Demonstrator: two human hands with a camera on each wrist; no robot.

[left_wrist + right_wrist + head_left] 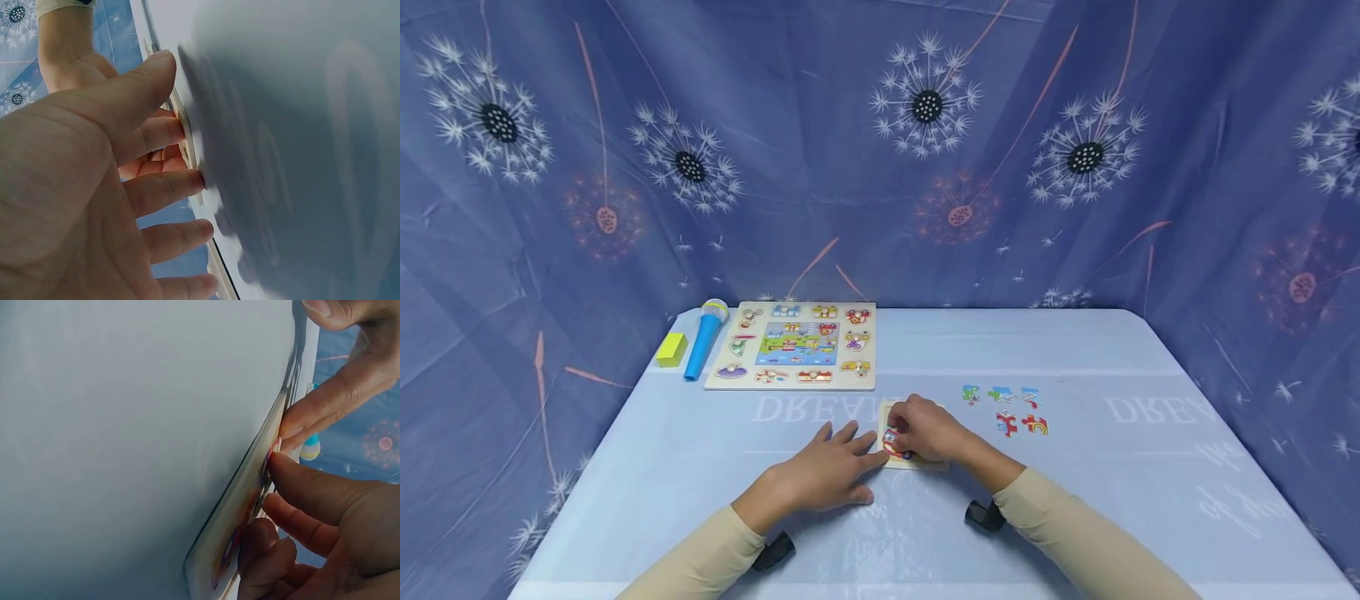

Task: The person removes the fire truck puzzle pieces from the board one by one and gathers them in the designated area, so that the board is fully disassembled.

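A small wooden puzzle tray (pixel 936 466) lies on the table, with red, white and blue picture pieces (pixel 891 440) in it. My right hand (pixel 928 429) is over the tray with its fingers curled, pinching a puzzle piece low at the tray's surface; the fingers hide most of that piece. In the right wrist view the thumb (pixel 306 487) meets the coloured picture. My left hand (pixel 827 468) lies spread on the table, index fingertip at the tray's left edge. Several loose jigsaw pieces (pixel 1006 424) lie to the right of the tray.
A larger wooden peg puzzle board (pixel 797 380) lies at the back left. Beside it are a blue toy microphone (pixel 703 342) and a yellow block (pixel 672 350). A blue dandelion-print curtain (pixel 820 167) hangs behind the table.
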